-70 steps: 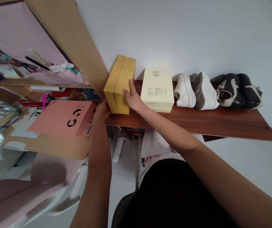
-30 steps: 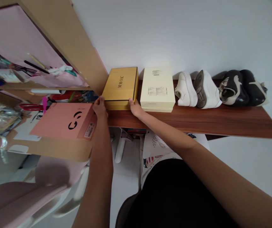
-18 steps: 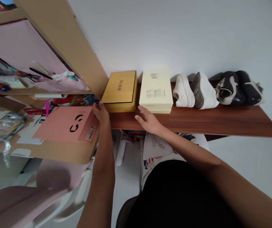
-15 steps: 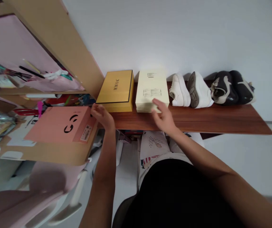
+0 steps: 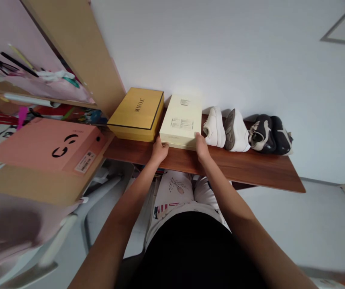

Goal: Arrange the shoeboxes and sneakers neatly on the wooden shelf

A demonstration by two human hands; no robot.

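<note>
A cream shoe box with printed labels lies flat on a dark wooden shelf against the white wall. My left hand grips its near left corner and my right hand grips its near right corner, fingers curled on the box's front edge. Just to its left lies a yellow box marked MMOK, touching or nearly touching the cream one.
A pair of white sneakers and a pair of dark sneakers stand to the right on the shelf. At the left a pink box rests on a tan desk with cluttered shelves above. A pink chair stands below left.
The yellow box was laid flat and let go. Both hands moved right and now hold the cream box at its front corners. The view has shifted.
</note>
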